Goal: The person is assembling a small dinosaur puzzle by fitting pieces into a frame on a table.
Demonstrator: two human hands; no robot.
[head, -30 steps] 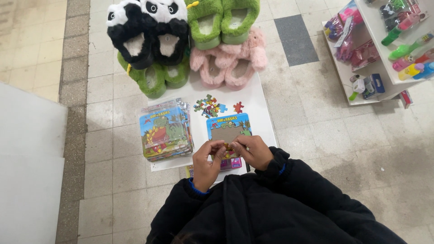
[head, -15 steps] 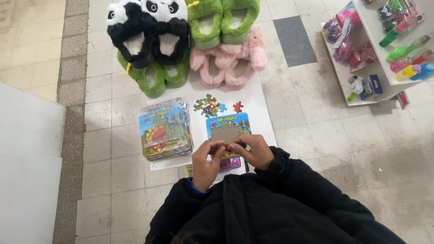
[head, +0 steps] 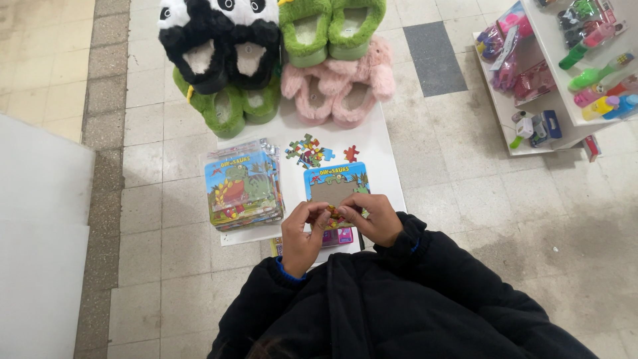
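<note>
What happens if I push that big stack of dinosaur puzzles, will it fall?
The stack of puzzles probably slides and fans out rather than toppling: it looks low, wide and already uneven. Its shiny wrapping suggests slippery layers. It overhangs the white board, so pushing could spill it.

Black-and-white panda slippers (head: 219,43), green slippers (head: 331,26), pink slippers (head: 339,90), black sleeves (head: 425,266).

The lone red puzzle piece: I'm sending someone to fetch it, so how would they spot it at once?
Find the white board on the tiled floor, below the plush slippers. Above the puzzle frame lies a cluster of loose pieces. The red piece sits just right of it, alone and all one colour.
</note>
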